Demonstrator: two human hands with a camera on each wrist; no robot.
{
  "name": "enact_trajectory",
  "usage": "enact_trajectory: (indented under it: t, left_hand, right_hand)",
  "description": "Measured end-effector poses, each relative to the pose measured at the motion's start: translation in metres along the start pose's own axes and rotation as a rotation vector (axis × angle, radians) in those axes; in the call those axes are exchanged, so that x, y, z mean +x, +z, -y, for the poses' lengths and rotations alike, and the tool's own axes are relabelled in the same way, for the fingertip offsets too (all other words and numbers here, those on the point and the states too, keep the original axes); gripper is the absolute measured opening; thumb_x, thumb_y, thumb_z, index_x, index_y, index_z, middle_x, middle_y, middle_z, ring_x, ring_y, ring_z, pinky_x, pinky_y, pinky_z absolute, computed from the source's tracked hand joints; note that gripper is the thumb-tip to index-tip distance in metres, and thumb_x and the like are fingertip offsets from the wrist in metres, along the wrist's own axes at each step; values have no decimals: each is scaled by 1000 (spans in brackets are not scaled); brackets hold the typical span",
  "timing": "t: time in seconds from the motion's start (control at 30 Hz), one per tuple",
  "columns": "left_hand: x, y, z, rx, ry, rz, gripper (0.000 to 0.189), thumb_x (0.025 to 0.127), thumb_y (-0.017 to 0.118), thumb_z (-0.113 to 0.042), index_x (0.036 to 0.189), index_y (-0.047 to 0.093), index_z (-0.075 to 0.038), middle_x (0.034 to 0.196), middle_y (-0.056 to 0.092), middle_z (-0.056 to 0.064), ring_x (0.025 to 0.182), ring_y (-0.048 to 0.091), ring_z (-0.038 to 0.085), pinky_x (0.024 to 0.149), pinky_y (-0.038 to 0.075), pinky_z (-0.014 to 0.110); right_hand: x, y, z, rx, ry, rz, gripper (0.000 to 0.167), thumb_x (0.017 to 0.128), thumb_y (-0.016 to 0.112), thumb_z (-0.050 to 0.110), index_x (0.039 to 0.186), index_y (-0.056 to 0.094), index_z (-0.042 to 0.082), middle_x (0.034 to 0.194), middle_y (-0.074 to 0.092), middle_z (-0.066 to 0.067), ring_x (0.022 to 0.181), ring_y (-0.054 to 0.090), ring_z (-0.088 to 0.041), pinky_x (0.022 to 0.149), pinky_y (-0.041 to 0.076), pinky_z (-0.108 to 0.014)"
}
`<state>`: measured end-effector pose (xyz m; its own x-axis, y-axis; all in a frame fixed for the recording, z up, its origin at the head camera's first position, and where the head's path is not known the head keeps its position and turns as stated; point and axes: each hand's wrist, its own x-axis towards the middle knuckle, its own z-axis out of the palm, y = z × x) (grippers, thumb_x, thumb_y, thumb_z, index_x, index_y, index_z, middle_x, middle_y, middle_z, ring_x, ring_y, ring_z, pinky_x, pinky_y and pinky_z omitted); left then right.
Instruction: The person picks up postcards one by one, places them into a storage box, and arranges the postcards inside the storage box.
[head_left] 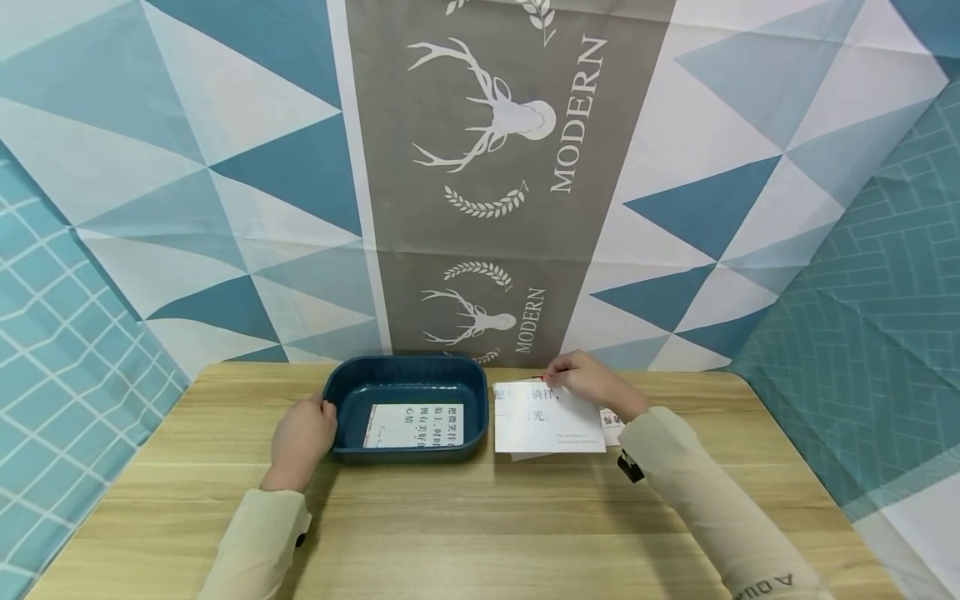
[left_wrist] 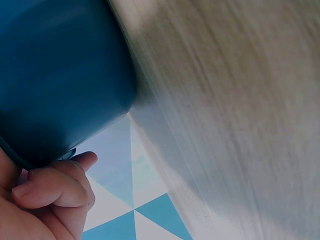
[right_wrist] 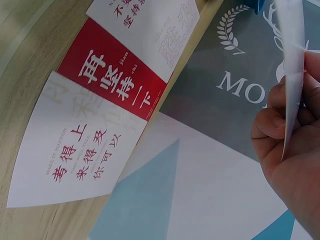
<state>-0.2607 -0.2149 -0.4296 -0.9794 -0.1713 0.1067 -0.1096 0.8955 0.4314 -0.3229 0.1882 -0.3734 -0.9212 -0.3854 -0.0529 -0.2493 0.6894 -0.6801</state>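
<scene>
My left hand [head_left: 302,435] grips the left end of a dark blue rectangular basin [head_left: 416,390] on the table; in the left wrist view its fingers [left_wrist: 55,187] curl at the rim. Inside the basin lies a white card with dark printed characters [head_left: 414,426]. To the right of the basin, my right hand [head_left: 592,385] pinches a white printed card [head_left: 550,429] by its far edge. The right wrist view shows that card raised and nearly edge-on. Below it, a red card [right_wrist: 112,75] and a white card with red characters [right_wrist: 70,150] lie overlapping on the table, beside another white card [right_wrist: 150,30].
The wooden table [head_left: 420,533] ends at the back against a patterned cloth [head_left: 480,208] with deer heads and triangles. Blue tiled-pattern cloths hang at the left [head_left: 67,400] and right [head_left: 847,350].
</scene>
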Motion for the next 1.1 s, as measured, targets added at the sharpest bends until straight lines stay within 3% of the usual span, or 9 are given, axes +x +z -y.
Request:
enact_trajectory:
  t: [0.4, 0.83, 1.1]
  left_hand:
    - [0, 0, 0, -4, -7, 5, 36, 96, 32, -15, 100, 58, 10, 98, 61, 33, 81, 60, 41, 72, 47, 53]
    - [2, 0, -1, 1, -35, 30, 40, 96, 31, -16, 113, 55, 12, 109, 58, 35, 94, 58, 45, 79, 46, 54]
    - [1, 0, 0, -2, -19, 16, 38, 96, 32, -16, 107, 57, 11, 104, 59, 34, 89, 59, 44, 77, 47, 54]
  right_hand:
    - [9, 9, 12, 1, 9, -3, 19, 88, 54, 13, 92, 70, 3, 92, 67, -10, 77, 56, -15, 66, 45, -25]
    - [16, 16, 23, -9, -11, -2, 21, 88, 52, 12, 94, 70, 3, 94, 68, -10, 80, 57, -16, 70, 47, -28]
    - [23, 20, 28, 8, -24, 2, 21, 89, 51, 12, 95, 69, 2, 94, 66, -11, 78, 56, -17, 68, 47, -28]
